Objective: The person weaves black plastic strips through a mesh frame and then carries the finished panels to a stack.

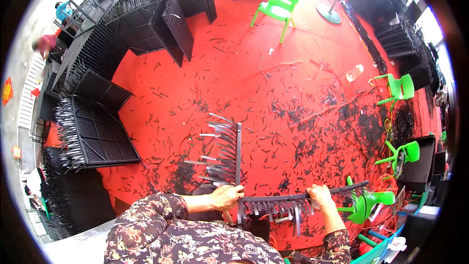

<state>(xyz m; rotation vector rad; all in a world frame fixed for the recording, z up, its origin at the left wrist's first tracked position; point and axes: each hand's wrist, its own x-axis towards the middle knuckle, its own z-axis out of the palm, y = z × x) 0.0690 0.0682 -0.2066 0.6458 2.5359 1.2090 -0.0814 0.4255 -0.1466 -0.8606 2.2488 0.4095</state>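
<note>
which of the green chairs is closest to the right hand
The tipped-over green chair beside the right hand, at the lower right. The other green chairs sit farther up the red floor.

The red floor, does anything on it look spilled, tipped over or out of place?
Yes. Short dark strip offcuts litter the red floor, thickest toward the right. A clear bottle lies on its side there. Two green chairs near the right edge sit tipped over.
</note>
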